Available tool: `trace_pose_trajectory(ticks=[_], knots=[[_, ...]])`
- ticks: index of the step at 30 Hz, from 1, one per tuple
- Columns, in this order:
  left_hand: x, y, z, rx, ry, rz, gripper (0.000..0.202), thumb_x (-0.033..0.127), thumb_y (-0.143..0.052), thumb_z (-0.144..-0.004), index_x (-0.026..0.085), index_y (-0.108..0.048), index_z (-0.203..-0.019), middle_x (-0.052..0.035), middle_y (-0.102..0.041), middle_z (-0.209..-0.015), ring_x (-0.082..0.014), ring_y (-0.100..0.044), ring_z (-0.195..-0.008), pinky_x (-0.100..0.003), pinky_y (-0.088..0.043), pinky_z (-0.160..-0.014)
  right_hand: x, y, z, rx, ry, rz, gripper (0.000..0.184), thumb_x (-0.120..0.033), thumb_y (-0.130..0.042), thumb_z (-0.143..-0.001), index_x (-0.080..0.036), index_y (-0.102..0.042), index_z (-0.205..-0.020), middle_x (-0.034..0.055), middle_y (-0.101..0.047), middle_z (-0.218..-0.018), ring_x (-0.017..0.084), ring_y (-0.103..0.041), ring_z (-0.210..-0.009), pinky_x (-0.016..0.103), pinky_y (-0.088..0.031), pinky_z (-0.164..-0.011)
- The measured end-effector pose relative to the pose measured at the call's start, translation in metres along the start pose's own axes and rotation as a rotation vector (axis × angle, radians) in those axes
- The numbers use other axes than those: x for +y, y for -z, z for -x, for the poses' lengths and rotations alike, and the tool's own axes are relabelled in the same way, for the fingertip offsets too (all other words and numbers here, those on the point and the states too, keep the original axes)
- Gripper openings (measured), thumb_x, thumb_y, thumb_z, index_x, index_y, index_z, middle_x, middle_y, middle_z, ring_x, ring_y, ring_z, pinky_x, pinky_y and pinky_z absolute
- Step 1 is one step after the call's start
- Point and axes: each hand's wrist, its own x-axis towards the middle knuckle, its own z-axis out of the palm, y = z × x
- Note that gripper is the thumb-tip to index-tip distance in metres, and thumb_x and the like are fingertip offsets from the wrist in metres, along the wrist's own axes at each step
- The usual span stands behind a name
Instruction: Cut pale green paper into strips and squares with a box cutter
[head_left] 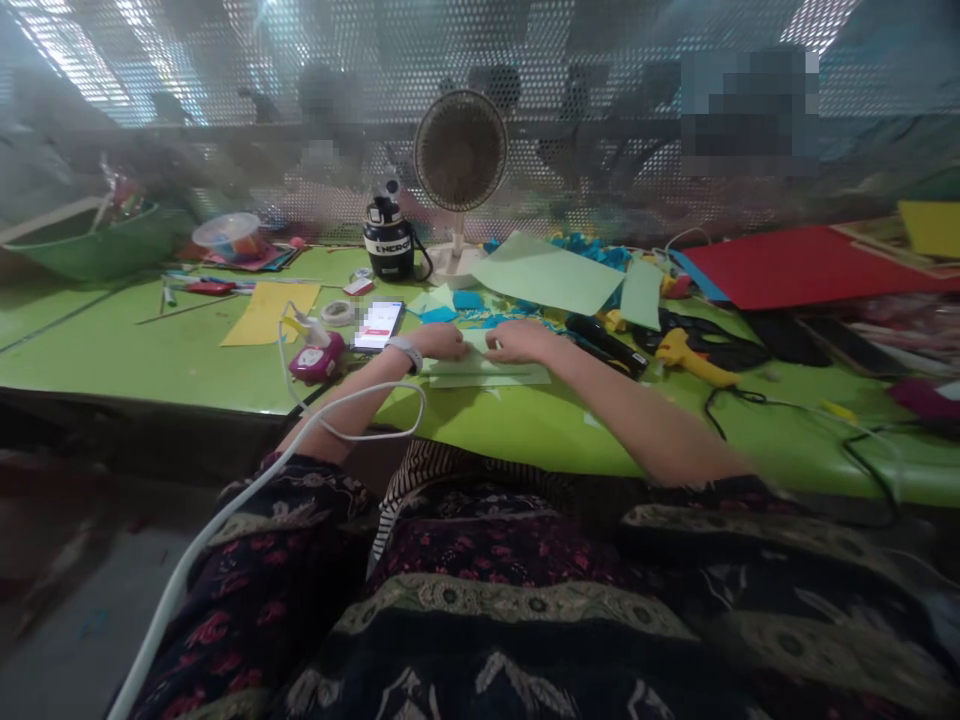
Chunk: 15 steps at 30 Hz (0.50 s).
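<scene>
A pale green sheet of paper (pixel 491 378) lies in front of me near the table's front edge, and it looks folded or layered. My left hand (pixel 444 342), with a pale band on the wrist, is closed at the paper's left part, fingers curled down on it. Opposite it, my right hand (pixel 517 342) bends its fingers onto the same paper from the right, thumb side toward the left hand. The fingertips are small and partly hidden. Blue paper scraps (pixel 467 301) lie just beyond both hands.
Left of my hands are a lit phone (pixel 378 325), a tape roll (pixel 337 313), a purple power adapter (pixel 316 357) and a looping white cable (pixel 367 388). Behind stand a black bottle (pixel 388 245) and a fan (pixel 460 150). To the right are a yellow glue gun (pixel 694 358) and red sheets (pixel 810 265).
</scene>
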Motion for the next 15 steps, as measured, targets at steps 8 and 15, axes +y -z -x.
trace_pose_trajectory(ticks=[8,15], knots=[[0.016,-0.025,0.01,0.206,0.054,-0.117,0.046,0.043,-0.048,-0.102,0.009,-0.073,-0.119,-0.0234,-0.069,-0.124,-0.0377,-0.063,-0.118,-0.046,-0.046,-0.097,-0.033,-0.024,0.0,0.132,-0.111,0.034,0.046,-0.028,-0.04,-0.101,-0.011,-0.063,-0.137,0.0257,-0.063,-0.139,0.036,-0.059,-0.125,0.044,-0.047,-0.094],[0.019,-0.051,0.029,0.408,0.017,-0.148,0.035,0.038,-0.051,-0.104,0.01,-0.065,-0.119,-0.0238,-0.064,-0.125,-0.0374,-0.058,-0.119,-0.048,-0.044,-0.099,-0.032,-0.052,0.018,0.309,-0.115,0.024,0.042,-0.039,-0.038,-0.105,-0.015,-0.061,-0.133,0.0232,-0.061,-0.136,0.035,-0.053,-0.125,0.047,-0.045,-0.097]])
